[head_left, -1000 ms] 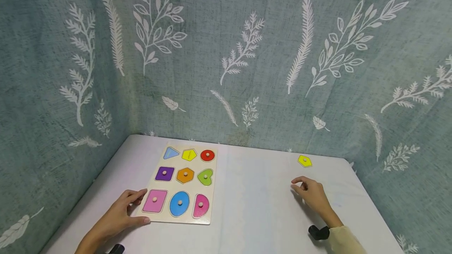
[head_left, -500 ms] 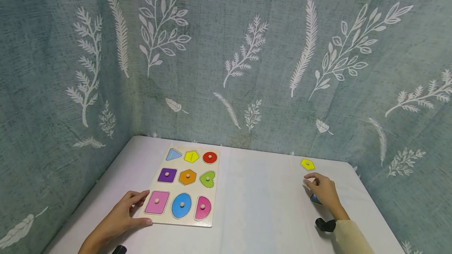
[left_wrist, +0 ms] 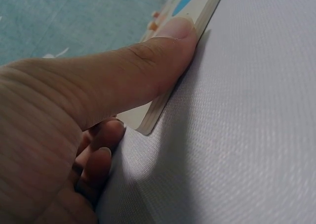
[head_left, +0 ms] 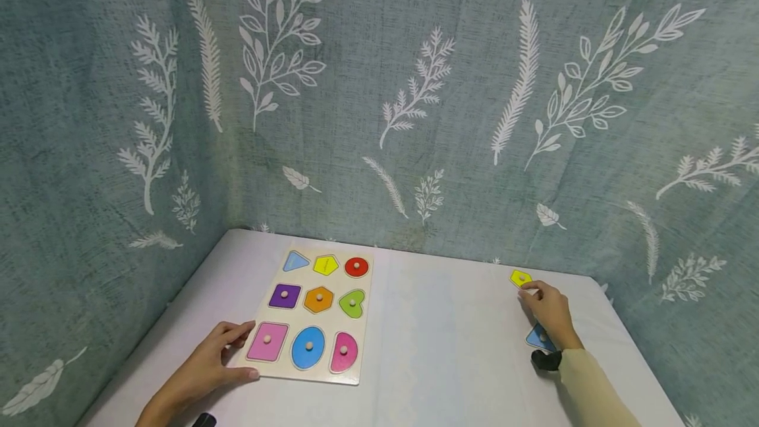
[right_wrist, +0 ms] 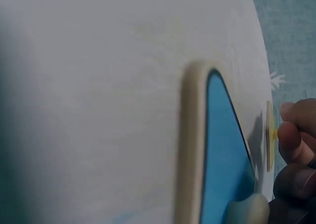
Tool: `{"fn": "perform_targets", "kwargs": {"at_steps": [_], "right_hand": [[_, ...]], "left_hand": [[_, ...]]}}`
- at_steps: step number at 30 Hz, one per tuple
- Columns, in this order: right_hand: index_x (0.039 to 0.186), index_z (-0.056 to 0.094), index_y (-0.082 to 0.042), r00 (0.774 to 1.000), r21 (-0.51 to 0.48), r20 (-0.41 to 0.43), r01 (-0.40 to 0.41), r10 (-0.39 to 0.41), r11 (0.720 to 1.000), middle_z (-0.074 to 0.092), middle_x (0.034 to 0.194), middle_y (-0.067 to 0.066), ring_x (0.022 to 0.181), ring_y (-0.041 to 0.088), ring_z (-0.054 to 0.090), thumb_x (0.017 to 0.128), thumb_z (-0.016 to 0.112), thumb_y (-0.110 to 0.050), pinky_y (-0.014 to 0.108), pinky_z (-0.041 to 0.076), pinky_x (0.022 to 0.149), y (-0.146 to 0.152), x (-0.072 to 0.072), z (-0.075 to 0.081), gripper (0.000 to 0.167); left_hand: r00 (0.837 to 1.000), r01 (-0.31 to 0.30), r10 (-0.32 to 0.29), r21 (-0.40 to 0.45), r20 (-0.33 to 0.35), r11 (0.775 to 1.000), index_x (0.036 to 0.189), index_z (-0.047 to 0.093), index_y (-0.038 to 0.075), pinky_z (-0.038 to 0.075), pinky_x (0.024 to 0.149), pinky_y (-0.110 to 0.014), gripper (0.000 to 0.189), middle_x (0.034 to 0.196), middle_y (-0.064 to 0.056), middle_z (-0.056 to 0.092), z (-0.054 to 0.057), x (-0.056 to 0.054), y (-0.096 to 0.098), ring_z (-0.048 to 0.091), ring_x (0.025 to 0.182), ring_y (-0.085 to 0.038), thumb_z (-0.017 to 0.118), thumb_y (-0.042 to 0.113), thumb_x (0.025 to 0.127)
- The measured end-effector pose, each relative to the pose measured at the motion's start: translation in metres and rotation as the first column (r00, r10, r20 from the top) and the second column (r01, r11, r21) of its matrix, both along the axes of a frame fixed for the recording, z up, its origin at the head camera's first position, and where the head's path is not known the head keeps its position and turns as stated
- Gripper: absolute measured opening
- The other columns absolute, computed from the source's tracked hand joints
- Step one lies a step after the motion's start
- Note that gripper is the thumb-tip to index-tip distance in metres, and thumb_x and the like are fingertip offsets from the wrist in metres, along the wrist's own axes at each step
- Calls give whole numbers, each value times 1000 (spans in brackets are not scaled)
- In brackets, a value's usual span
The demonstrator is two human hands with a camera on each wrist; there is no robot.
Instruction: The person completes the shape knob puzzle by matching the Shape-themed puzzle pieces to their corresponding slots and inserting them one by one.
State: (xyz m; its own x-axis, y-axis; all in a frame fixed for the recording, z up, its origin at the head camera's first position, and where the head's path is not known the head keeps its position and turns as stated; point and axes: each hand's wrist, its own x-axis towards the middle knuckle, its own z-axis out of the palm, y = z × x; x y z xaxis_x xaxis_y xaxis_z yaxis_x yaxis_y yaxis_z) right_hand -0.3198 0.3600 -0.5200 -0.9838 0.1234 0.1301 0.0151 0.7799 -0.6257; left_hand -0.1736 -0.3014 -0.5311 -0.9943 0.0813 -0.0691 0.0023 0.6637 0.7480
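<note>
My left hand (head_left: 207,364) holds the near left corner of a peg puzzle board (head_left: 296,312), its thumb (left_wrist: 173,41) along the front edge and its fingers at the left side. Colourful knobbed shapes fill most of the board. Its triangle recess (head_left: 294,260) and pentagon recess (head_left: 325,264) in the back row hold no knobbed piece. On the far right, my right hand (head_left: 550,312) reaches a yellow pentagon piece (head_left: 518,277), its thumb and forefinger right at the small knob and slightly apart. Under the right wrist lies a blue triangle piece (head_left: 538,337) with a knob, partly hidden.
A white cloth covers the table (head_left: 439,335). Behind it and on both sides hangs a grey-green curtain (head_left: 356,117) with white leaf patterns. The pentagon piece lies close to the table's back edge.
My right hand has moved away and to the right, to the yellow pentagon, uncovering the blue triangle piece. My left hand stays at the board's corner. The head view has shifted slightly.
</note>
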Motion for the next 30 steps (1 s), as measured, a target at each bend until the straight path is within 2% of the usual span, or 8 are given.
{"fn": "perform_targets", "kwargs": {"at_steps": [6, 12, 19, 25, 28, 30], "right_hand": [[126, 66, 3, 999, -8, -23, 46, -46, 999, 61, 82, 8, 70, 22, 52, 97, 66, -24, 34, 41, 61, 5, -11, 0, 40], [131, 61, 6, 997, 30, 36, 63, -64, 998, 66, 88, 14, 75, 26, 58, 98, 65, -26, 36, 44, 63, 7, -17, 3, 46], [128, 65, 5, 996, 85, 55, 62, -67, 994, 68, 108, 27, 92, 39, 65, 101, 63, -28, 50, 50, 73, 6, -27, 10, 43], [131, 63, 2, 991, 97, 99, 86, -95, 992, 64, 122, 32, 100, 47, 64, 102, 61, -32, 54, 50, 75, 8, -31, 12, 45], [131, 64, -1, 993, 100, 92, 68, -77, 993, 65, 120, 30, 100, 46, 64, 102, 61, -34, 54, 50, 75, 10, -32, 10, 44], [127, 67, -2, 995, 102, 77, 62, -70, 993, 68, 112, 27, 95, 43, 65, 101, 62, -34, 52, 50, 73, 10, -32, 7, 42]], "left_hand": [[1000, -2, 2, -9, 4, 1000, 149, 47, -7, 45, 83, -32, 101, 115, -9, 50, -2, 0, -1, 46, 105, -24, 95, 37, 72], [1000, 15, -16, -34, -22, 999, 149, 48, -6, 44, 80, -29, 99, 115, -8, 50, -4, 2, -4, 46, 103, -23, 95, 36, 72], [999, 15, -17, -44, -37, 999, 149, 48, -5, 44, 81, -29, 98, 115, -7, 50, -5, 0, -5, 46, 103, -22, 94, 37, 73], [1000, -1, 0, -42, -15, 999, 149, 49, -4, 44, 82, -30, 99, 113, -7, 50, -4, 0, -2, 46, 103, -22, 94, 39, 73], [1000, -4, 4, -49, -9, 999, 150, 48, -4, 44, 82, -30, 100, 114, -7, 50, -3, -1, -1, 46, 104, -22, 94, 39, 73], [1000, -2, 1, -50, -6, 999, 150, 47, -4, 44, 82, -31, 100, 115, -8, 50, -2, 0, -1, 46, 105, -23, 94, 39, 73]]}}
